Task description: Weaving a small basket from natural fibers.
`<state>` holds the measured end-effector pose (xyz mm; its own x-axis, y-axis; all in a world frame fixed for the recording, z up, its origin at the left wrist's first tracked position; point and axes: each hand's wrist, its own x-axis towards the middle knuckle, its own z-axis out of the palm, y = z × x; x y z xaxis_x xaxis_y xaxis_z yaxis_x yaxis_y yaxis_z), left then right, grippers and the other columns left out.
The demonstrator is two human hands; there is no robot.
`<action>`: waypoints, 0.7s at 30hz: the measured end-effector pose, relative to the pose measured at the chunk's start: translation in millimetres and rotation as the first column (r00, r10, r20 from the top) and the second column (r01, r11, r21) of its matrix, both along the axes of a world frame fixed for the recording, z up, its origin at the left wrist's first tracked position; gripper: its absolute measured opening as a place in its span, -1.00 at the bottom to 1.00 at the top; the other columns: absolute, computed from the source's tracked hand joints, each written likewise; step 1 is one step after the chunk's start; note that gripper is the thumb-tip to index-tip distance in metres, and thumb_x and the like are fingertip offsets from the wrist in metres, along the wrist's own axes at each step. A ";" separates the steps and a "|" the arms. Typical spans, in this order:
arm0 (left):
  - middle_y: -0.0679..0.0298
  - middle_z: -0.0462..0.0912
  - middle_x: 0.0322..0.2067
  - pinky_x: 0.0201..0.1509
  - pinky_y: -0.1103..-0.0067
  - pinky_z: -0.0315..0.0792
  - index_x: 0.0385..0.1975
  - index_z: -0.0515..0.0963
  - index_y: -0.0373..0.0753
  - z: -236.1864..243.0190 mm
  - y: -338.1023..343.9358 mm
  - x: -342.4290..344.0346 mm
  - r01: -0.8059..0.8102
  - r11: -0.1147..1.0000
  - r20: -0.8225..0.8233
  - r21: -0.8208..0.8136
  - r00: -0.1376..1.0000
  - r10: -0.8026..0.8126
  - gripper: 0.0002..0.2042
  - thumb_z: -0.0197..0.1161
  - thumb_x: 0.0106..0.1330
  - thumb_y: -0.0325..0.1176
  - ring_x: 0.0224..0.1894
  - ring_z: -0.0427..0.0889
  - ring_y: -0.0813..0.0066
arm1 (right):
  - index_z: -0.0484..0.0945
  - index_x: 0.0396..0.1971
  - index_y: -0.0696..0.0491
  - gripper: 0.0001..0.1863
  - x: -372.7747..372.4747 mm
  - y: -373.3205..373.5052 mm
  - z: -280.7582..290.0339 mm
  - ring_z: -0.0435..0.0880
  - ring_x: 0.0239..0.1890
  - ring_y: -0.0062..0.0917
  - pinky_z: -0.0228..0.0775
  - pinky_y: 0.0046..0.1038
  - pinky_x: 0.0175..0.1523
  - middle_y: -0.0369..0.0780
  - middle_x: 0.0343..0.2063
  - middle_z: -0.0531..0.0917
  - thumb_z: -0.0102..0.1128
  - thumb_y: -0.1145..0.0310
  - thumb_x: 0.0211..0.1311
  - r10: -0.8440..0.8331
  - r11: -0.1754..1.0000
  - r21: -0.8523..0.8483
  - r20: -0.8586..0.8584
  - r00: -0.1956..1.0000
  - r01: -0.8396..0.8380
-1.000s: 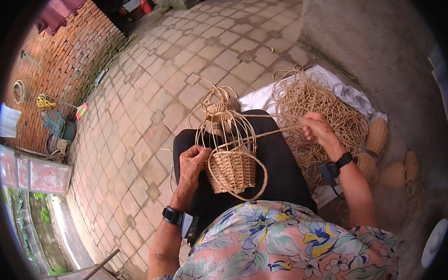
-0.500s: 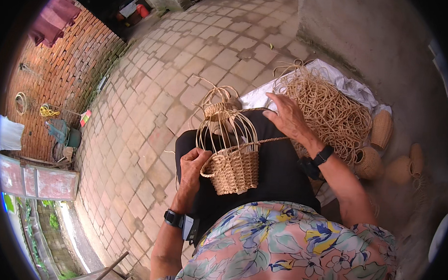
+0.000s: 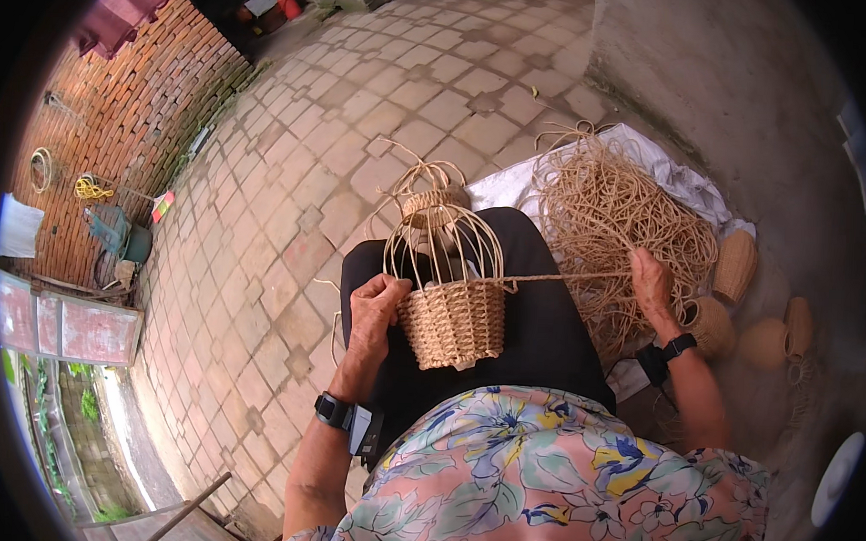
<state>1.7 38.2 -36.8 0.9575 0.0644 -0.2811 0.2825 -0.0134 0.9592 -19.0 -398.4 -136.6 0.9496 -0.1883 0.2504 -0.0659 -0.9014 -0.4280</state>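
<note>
A half-woven straw basket (image 3: 453, 324) rests on my lap, its lower wall thickly plaited and its bare stakes (image 3: 443, 242) arching up from the rim. My left hand (image 3: 374, 307) is closed on the left side of the basket's rim. From the rim's right side a twisted straw cord (image 3: 566, 276) runs taut to my right hand (image 3: 652, 280), whose fingers are closed round it. Beyond the basket, near my knees, stands another woven piece (image 3: 433, 208) with loose strands curling from its top.
A large heap of straw cord (image 3: 626, 215) lies on a white sheet (image 3: 498, 184) at the right. Several finished woven pieces, among them a tall one (image 3: 735, 267), sit beyond it. Paving (image 3: 291, 227) spreads to a brick wall (image 3: 153, 99) at the left.
My right hand has moved right and down from above the cord heap, and the cord is now drawn straight. The loop at the rim's left is gone; my left hand stays there.
</note>
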 end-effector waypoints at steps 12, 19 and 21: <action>0.39 0.52 -0.50 -0.56 0.69 0.27 -0.15 0.56 -0.20 46.3 -21.8 -8.3 -0.207 0.732 0.469 0.649 0.866 -0.171 -0.75 0.30 0.16 -0.43 -0.63 0.35 0.72 | 0.47 -0.42 0.14 -0.83 44.3 4.6 -3.0 0.50 -0.57 -0.23 0.36 -0.22 -0.39 -0.11 -0.65 0.47 0.11 0.34 0.26 0.211 0.958 -0.224 0.118 0.970 -0.181; 0.06 0.59 -0.34 -0.33 0.42 0.52 -0.04 0.45 -0.22 69.1 -60.1 -3.9 0.320 0.596 0.260 0.736 0.680 -0.686 -0.67 0.06 0.18 -0.60 -0.35 0.66 0.14 | 0.53 -0.44 0.09 -0.88 13.4 145.2 101.6 0.59 -0.45 -0.31 0.43 -0.36 -0.35 -0.19 -0.51 0.55 0.30 0.44 0.05 0.484 0.775 0.283 0.308 0.819 -0.565; 0.07 0.60 -0.44 -0.38 0.41 0.51 0.01 0.41 -0.18 76.8 -61.7 3.8 0.606 0.605 -0.006 0.517 0.709 -0.705 -0.66 0.04 0.22 -0.57 -0.47 0.67 0.21 | 0.53 -0.38 0.05 -0.82 7.4 161.1 104.8 0.55 -0.24 -0.36 0.38 -0.31 -0.12 -0.26 -0.36 0.53 0.34 0.39 0.01 0.485 0.796 0.256 0.271 0.831 -0.548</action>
<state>5.5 -23.6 40.0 0.8191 -0.5325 -0.2132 -0.1541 -0.5623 0.8125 -11.6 -237.3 -31.8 0.8698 0.2202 0.4415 0.4784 -0.5952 -0.6457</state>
